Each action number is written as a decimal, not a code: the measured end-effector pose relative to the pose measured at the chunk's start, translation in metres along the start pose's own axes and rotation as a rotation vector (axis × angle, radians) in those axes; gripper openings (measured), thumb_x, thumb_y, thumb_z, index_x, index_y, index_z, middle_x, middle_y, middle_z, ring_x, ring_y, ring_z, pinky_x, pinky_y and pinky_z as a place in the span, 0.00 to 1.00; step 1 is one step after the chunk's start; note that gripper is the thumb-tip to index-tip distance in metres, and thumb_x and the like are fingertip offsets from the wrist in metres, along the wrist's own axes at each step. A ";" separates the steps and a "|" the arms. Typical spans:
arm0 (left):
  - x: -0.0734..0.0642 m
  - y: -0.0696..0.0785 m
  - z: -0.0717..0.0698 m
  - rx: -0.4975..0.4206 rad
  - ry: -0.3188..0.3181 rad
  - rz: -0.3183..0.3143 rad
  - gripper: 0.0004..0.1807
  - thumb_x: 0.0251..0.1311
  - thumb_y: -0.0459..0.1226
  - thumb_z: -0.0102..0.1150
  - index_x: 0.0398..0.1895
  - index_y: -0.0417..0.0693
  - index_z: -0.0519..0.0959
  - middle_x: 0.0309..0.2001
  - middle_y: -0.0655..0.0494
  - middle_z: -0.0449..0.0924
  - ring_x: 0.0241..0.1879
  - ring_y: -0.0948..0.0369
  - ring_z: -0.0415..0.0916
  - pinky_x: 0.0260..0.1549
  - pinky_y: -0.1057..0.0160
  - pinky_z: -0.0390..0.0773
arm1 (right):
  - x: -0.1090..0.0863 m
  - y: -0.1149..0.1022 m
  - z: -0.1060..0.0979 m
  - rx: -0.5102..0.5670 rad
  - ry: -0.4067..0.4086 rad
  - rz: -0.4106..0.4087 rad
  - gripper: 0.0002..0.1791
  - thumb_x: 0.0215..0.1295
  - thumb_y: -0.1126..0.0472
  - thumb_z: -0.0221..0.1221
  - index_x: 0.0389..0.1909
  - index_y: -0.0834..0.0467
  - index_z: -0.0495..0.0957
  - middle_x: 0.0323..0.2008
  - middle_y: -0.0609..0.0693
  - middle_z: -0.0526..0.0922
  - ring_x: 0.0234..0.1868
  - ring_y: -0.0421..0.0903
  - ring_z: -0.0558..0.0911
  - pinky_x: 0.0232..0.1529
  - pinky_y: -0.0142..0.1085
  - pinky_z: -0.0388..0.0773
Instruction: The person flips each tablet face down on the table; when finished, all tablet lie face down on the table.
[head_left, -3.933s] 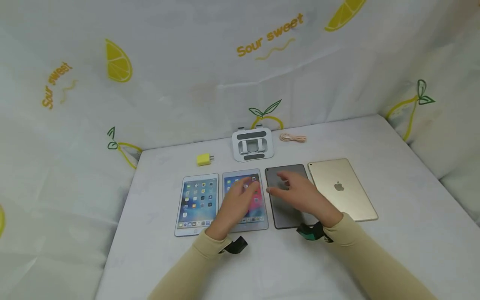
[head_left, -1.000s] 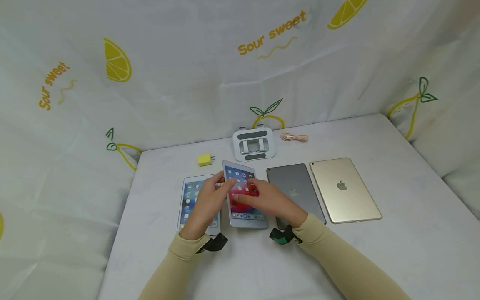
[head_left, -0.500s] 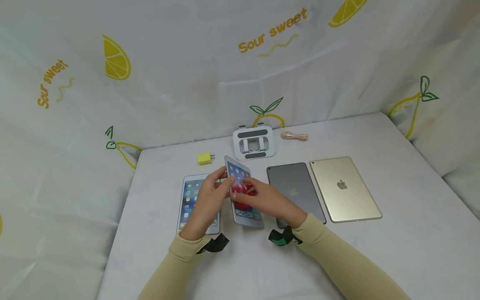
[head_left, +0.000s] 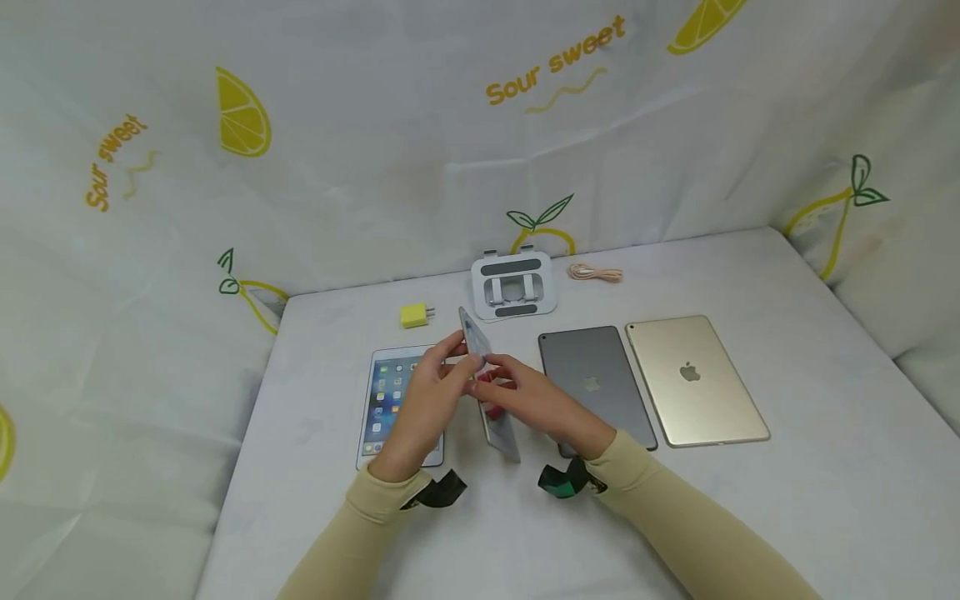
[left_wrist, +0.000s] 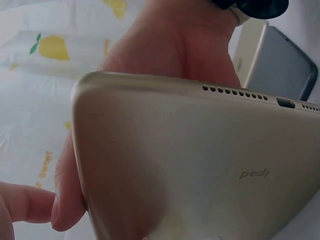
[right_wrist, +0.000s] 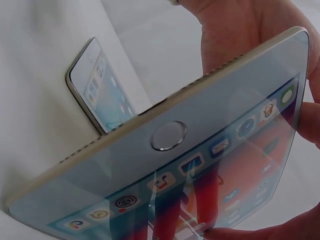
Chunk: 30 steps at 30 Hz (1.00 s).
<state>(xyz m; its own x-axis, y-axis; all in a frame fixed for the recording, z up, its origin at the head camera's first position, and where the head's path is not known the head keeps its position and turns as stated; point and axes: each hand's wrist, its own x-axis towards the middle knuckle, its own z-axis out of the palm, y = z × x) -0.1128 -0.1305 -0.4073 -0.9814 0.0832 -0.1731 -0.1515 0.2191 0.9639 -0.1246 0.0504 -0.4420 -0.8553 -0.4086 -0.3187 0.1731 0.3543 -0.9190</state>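
My left hand (head_left: 429, 396) pinched the held tablet (left_wrist: 190, 155) by one long edge; my right hand (head_left: 532, 400) touched that same edge, though I could not tell if it gripped. The tablet tilted steeply over the worktop (head_left: 480, 542). I judged it fairly light, stiff, slick-faced and fragile, best taken by opposite edges. Three more lay flat: one white tablet (head_left: 390, 396), one grey tablet (head_left: 600, 383), one gold tablet (head_left: 697, 383). Farther off sat one yellow plug (head_left: 413, 315), one stand (head_left: 528, 287), one cable (head_left: 594, 273).

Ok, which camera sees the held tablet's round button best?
The right wrist view: the round button is big there. The left wrist view shows the back of the held tablet. In the head view it's too tilted to tell.
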 end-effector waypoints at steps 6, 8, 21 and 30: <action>-0.002 0.001 -0.001 0.006 0.019 0.000 0.34 0.78 0.52 0.57 0.83 0.55 0.67 0.74 0.51 0.72 0.67 0.51 0.79 0.66 0.47 0.84 | 0.001 -0.002 0.002 0.035 -0.006 -0.010 0.51 0.71 0.31 0.64 0.85 0.50 0.59 0.74 0.56 0.76 0.59 0.48 0.88 0.75 0.57 0.76; -0.002 0.001 -0.002 0.006 0.019 0.001 0.34 0.79 0.55 0.55 0.83 0.56 0.67 0.76 0.52 0.71 0.69 0.51 0.79 0.66 0.46 0.84 | 0.002 -0.002 0.002 0.057 -0.015 -0.019 0.50 0.72 0.32 0.64 0.85 0.51 0.58 0.76 0.56 0.75 0.59 0.49 0.88 0.75 0.56 0.76; 0.003 -0.008 0.001 -0.013 -0.059 -0.020 0.35 0.84 0.62 0.34 0.84 0.58 0.66 0.76 0.48 0.72 0.66 0.49 0.75 0.66 0.47 0.83 | -0.002 -0.005 -0.006 0.114 -0.061 -0.071 0.46 0.78 0.43 0.62 0.85 0.59 0.56 0.80 0.64 0.68 0.70 0.61 0.82 0.69 0.51 0.83; 0.009 -0.021 0.013 -0.046 -0.108 -0.080 0.38 0.84 0.64 0.33 0.83 0.53 0.67 0.74 0.44 0.71 0.69 0.45 0.75 0.71 0.42 0.79 | -0.018 -0.015 -0.020 -0.015 0.011 -0.165 0.42 0.76 0.48 0.65 0.84 0.55 0.61 0.79 0.60 0.70 0.72 0.61 0.81 0.63 0.49 0.87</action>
<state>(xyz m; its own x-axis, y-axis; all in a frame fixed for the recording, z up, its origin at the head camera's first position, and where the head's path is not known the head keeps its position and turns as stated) -0.1165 -0.1220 -0.4318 -0.9480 0.1717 -0.2680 -0.2362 0.1850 0.9539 -0.1218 0.0694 -0.4180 -0.8769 -0.4531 -0.1608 0.0224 0.2957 -0.9550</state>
